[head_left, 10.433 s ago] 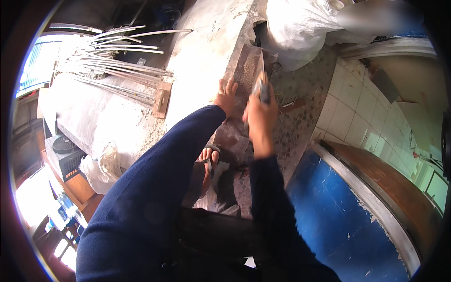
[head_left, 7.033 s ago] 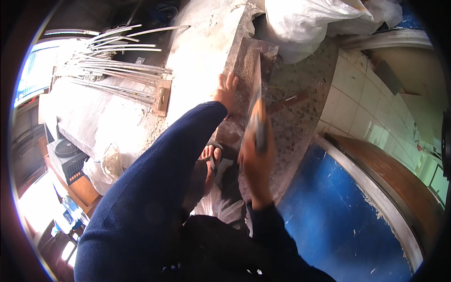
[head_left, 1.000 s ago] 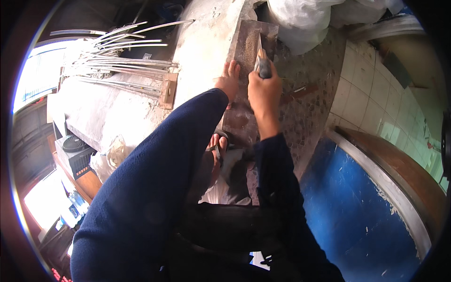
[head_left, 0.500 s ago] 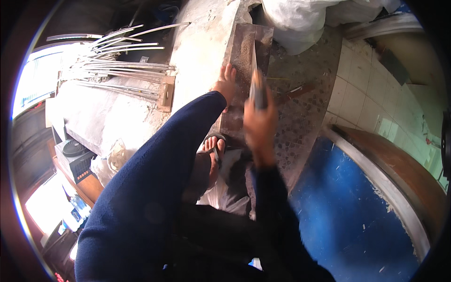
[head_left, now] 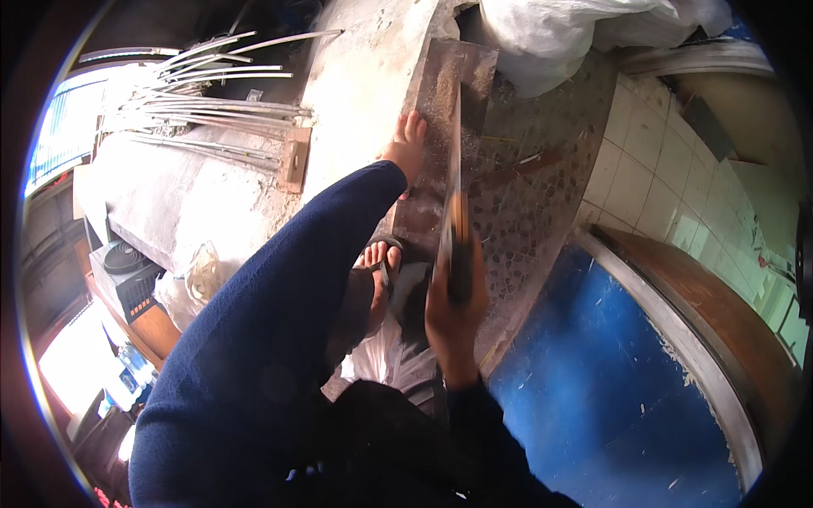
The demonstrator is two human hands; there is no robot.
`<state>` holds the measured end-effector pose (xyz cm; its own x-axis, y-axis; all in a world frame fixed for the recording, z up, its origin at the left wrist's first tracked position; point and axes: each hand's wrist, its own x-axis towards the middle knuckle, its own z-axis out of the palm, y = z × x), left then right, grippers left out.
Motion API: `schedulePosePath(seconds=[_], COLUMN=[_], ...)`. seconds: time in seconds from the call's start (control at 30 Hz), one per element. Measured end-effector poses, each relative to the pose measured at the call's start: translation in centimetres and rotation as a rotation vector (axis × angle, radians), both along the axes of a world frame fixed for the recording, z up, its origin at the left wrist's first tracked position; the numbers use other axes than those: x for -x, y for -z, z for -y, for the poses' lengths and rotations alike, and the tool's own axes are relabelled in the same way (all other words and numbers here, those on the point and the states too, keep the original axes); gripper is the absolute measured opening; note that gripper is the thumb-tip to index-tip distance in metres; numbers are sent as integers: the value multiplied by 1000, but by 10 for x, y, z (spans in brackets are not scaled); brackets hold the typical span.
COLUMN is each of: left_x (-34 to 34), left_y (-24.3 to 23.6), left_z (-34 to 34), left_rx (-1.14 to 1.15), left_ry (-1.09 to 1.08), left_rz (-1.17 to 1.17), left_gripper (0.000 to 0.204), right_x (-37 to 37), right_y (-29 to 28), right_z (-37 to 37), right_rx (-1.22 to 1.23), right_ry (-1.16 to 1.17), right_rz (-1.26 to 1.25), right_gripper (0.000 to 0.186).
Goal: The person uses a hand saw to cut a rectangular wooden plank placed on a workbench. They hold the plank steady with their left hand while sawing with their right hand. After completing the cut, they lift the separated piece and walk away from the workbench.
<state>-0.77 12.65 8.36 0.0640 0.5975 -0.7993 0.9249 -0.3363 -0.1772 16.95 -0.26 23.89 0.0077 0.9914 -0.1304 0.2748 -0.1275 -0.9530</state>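
My left hand (head_left: 401, 152) presses on the left side of a dark brown board (head_left: 436, 80) sprinkled with sawdust, its fingers apart. My right hand (head_left: 450, 322) is closed round the dark and orange handle of a handsaw (head_left: 458, 229); the blade points away from me along the board, slightly blurred. The board lies along the edge of a pale, dusty concrete ledge (head_left: 356, 76). Below its near end is my sandalled foot (head_left: 381, 258).
Pale thin rods (head_left: 212, 110) and a short wooden piece (head_left: 293, 157) lie left, beside a black appliance (head_left: 123, 279) on a cabinet. White sacks (head_left: 542, 38) sit behind the board. On the right are speckled floor (head_left: 533, 118), white tiles (head_left: 644, 178) and a scuffed blue panel (head_left: 610, 381).
My right hand and the saw have moved down the picture toward my body since half a second ago, after similar back-and-forth positions earlier. My left hand stays on the board.
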Motion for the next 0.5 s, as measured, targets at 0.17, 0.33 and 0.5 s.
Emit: schedulePosePath(seconds=[0.17,0.33,0.5], left_x=[-13,-9,-4], left_y=[6,18,-9], left_z=[-10,-5,-3], left_rx=[-62,-106,-46], left_ry=[-47,-65,83], left_rz=[-33,-16,-43], left_gripper=[156,153,144], right_x=[20,21,-11], right_y=[48,39,3], right_z=[-93,-88,2], right_rx=[70,92,234], right_ry=[-35,-109,18], right_rz=[74,115,-201], right_gripper=[51,51,53])
